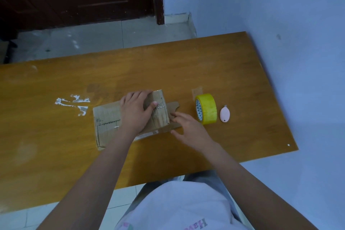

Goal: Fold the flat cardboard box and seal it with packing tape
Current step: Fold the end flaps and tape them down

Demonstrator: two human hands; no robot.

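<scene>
A worn brown cardboard box (106, 123) lies in the middle of the wooden table (56, 136), partly raised at its right end. My left hand (136, 112) presses on top of it, fingers over the far edge and thumb on the raised panel. My right hand (188, 127) touches the box's right-hand flap (172, 107), fingers spread and pinching its edge. A roll of yellow packing tape (207, 111) stands on edge just right of the box. Neither hand touches the tape.
A small pink cutter (224, 115) lies right of the tape roll. Torn tape scraps (74, 102) stick to the table left of the box. A blue wall runs along the right; a dark door and tiled floor lie beyond the table.
</scene>
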